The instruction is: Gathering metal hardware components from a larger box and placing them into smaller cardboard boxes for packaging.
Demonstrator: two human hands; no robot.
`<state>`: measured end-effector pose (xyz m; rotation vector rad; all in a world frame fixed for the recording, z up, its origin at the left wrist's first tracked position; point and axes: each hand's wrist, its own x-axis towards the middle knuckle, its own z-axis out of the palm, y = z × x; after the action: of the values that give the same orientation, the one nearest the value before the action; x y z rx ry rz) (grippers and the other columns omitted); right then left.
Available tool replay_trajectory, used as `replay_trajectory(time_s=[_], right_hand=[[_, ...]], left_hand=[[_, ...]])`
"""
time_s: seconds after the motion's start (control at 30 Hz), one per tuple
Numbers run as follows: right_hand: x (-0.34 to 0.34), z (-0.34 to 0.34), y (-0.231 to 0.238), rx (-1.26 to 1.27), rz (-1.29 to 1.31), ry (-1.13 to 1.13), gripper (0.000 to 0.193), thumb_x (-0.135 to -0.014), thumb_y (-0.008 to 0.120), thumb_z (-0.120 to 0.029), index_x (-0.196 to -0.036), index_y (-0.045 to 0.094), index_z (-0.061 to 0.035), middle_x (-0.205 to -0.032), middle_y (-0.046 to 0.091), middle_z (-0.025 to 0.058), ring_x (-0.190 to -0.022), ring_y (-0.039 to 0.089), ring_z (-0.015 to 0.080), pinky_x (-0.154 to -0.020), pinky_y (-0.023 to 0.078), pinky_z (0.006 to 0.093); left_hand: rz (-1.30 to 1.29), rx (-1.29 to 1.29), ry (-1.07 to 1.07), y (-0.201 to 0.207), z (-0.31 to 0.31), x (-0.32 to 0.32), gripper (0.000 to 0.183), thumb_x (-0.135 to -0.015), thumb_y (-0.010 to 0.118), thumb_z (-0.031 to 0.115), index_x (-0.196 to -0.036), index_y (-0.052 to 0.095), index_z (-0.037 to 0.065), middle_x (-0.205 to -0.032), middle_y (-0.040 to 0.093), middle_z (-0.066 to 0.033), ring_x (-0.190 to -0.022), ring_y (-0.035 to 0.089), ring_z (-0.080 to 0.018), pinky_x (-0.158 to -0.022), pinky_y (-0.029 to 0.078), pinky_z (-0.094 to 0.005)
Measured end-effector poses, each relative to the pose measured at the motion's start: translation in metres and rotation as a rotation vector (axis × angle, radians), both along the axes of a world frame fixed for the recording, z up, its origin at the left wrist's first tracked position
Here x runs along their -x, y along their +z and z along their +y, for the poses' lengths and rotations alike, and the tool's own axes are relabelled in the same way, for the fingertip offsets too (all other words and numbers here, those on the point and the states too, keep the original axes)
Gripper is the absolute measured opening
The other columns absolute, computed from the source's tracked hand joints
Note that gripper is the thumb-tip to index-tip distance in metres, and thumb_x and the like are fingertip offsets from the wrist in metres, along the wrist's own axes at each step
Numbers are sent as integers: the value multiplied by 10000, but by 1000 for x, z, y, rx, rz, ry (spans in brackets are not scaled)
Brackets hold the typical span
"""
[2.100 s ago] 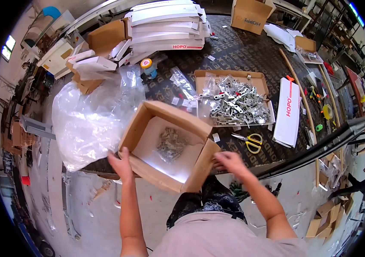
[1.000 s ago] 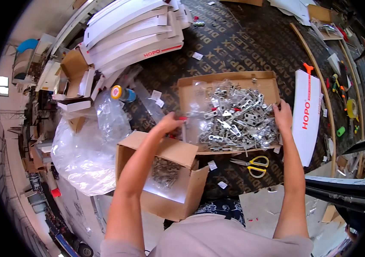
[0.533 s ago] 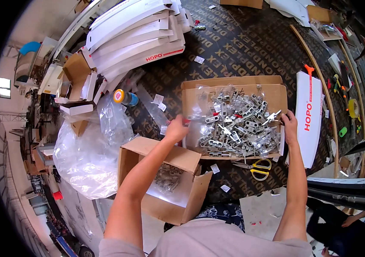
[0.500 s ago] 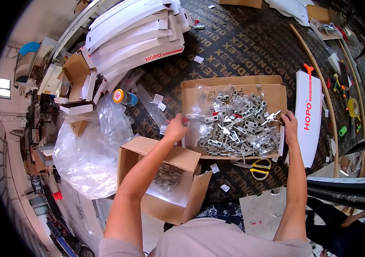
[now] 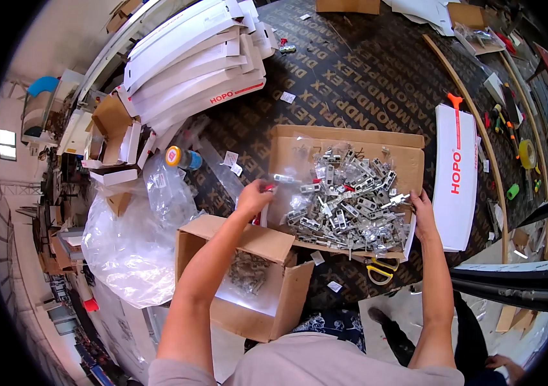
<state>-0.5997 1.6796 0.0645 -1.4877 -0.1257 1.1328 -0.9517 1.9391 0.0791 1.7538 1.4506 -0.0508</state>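
A shallow cardboard tray (image 5: 344, 134) is heaped with small metal hardware fittings (image 5: 357, 206), some in clear plastic bags. My left hand (image 5: 252, 198) is closed at the tray's left edge, its fingertips partly hidden beside a bagged fitting. At the opposite edge, my right hand (image 5: 422, 215) grips the cardboard with the thumb on the inner side. Under my left forearm stands an open cardboard box (image 5: 293, 299), tilted toward me, with more metal fittings (image 5: 248, 273) inside. Yellow-handled scissors (image 5: 382, 273) lie partly under the tray's near edge.
White long cartons (image 5: 196, 71) are stacked at the far left. Clear plastic bags (image 5: 119, 244) and a jar with an orange-yellow lid (image 5: 184, 158) lie left. A white flat carton (image 5: 455, 186) is right of the tray, near a wooden strip (image 5: 473, 109). Another person's legs (image 5: 470, 334) show lower right.
The tray has slid toward me with both hands on its edges, now covering part of the scissors. The view has shifted slightly, and the other person's legs have moved further into it.
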Motion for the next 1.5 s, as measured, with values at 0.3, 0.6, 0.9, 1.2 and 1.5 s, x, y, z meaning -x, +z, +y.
replay_trajectory(time_s=[0.3, 0.6, 0.9, 1.2, 1.5], right_hand=[[13, -24, -27, -14, -61, -1, 531, -865, 626, -229, -1284, 408, 15, -1179, 537, 91, -1036, 515, 174, -910, 406, 311], [-9, -9, -25, 49, 1, 28, 499, -844, 648, -214, -1244, 459, 17, -1131, 568, 87, -1007, 534, 172, -882, 428, 306], [-32, 8, 3, 94, -132, 71, 481, -849, 639, -206, -1232, 463, 25, -1109, 574, 94, -982, 542, 163, -876, 430, 285], [-33, 18, 68, 3, -211, 62, 429, -870, 605, -205, -1228, 468, -13, -1019, 596, 62, -873, 583, 162, -749, 507, 315], [-43, 17, 117, -173, -329, 93, 413, -849, 624, -175, -1203, 475, -24, -1025, 601, 81, -881, 600, 193, -749, 525, 342]], left_hand=[[-59, 226, 20, 1, 15, -3, 485, -681, 662, 232, -1087, 619, -30, -936, 657, -142, -840, 619, -203, -772, 474, -303], [-101, 284, 31, -1, 10, -3, 479, -752, 666, 284, -1109, 593, -26, -985, 639, -144, -878, 592, -184, -795, 456, -294], [-281, 153, -35, -2, 17, -12, 477, -767, 618, 232, -1162, 566, -31, -1068, 622, -142, -972, 581, -199, -864, 448, -303], [-444, 36, -87, 58, 38, -19, 372, -781, 575, 146, -1104, 608, -36, -897, 617, -44, -762, 511, -99, -674, 423, -242], [-451, -416, -163, 131, 55, -26, 337, -707, 629, 281, -846, 676, -22, -714, 640, -174, -674, 626, -243, -662, 479, -341]])
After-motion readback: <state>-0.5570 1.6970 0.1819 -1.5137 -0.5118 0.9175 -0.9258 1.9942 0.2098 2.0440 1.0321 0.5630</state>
